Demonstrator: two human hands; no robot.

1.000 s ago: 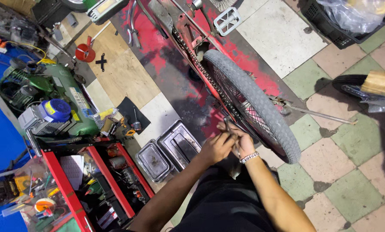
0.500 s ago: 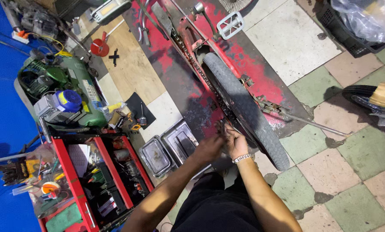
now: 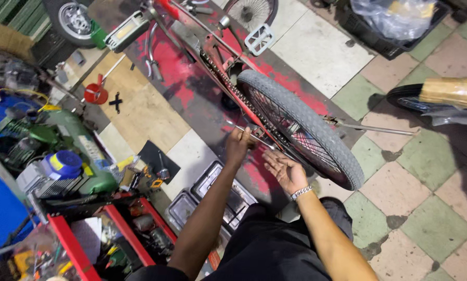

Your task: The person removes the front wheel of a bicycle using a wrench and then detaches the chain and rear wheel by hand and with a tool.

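Observation:
A red bicycle stands on the tiled floor, its rear wheel with a grey tyre (image 3: pixel 316 130) in front of me. The chain (image 3: pixel 228 78) runs along the frame toward the pedals (image 3: pixel 258 39). My left hand (image 3: pixel 239 143) is closed around a thin metal tool (image 3: pixel 257 136) at the wheel's hub side. My right hand (image 3: pixel 284 169), with a metal wristband, is open, palm up, just below the wheel and holding nothing.
A red tool cart (image 3: pixel 87 234) full of small parts stands at lower left. Beside it sit a green machine (image 3: pixel 61 151), metal trays (image 3: pixel 212 192) and a red funnel (image 3: pixel 96 94). Another wheel (image 3: pixel 415 99) lies at right, a black crate (image 3: pixel 379 26) at top right.
The view has shifted and drawn closer to the wheel. My hands, close together at the wheel before, have separated: the left now grips the tool higher up, the right has opened.

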